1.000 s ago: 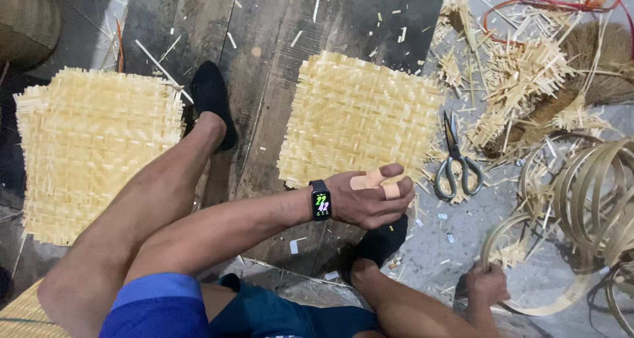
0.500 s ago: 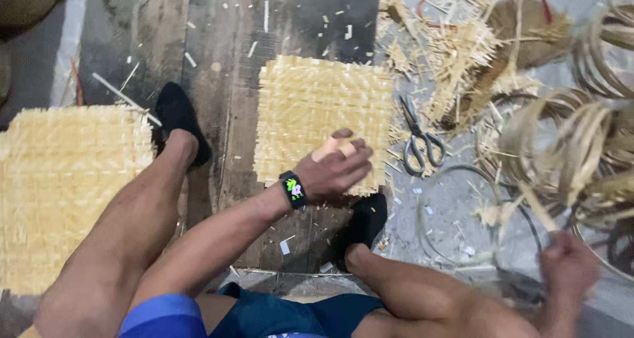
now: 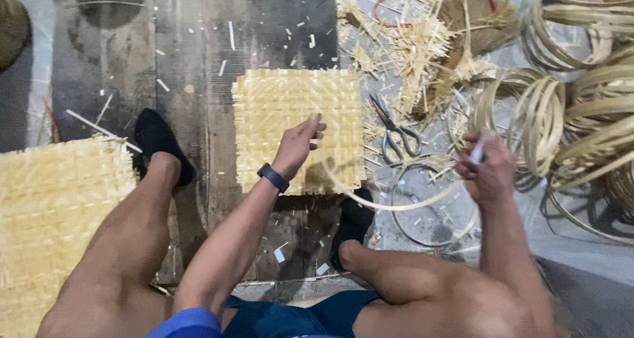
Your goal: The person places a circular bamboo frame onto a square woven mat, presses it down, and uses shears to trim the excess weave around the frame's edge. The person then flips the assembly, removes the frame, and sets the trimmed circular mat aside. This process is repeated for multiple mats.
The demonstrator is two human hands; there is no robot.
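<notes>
Right hand [image 3: 487, 173] is closed around a thin bamboo hoop [image 3: 432, 206], pinching its rim near the top right; the hoop curves down and left across the floor, its near arc passing over the lower right corner of the woven mat [image 3: 297, 130]. Left hand [image 3: 298, 146] hovers over that mat, fingers loosely curled, gripping nothing that I can see; the hoop's loose end runs just below it, and I can't tell whether they touch.

Progress, as a judgement: the square mat looks fully woven, edges still ragged with strip ends sticking out. The hoop is not yet seated on it, only overlapping one corner. Fitting and trimming appear still to do. A second, larger woven mat [image 3: 56, 225] lies at far left, partly under the left leg.

Room: mat sits on dark wooden boards [image 3: 191, 60], with bare floor above and left of it. Right side is crowded: scissors [image 3: 394, 130] just beside the mat's right edge, a heap of bamboo offcuts [image 3: 416, 47] above them, and a stack of spare hoops [image 3: 581, 100] further right, close to the right hand. Both feet in black shoes [image 3: 158, 143] bracket the mat's lower edge, so little slack on the near side. Hoop swings left with least obstruction.
</notes>
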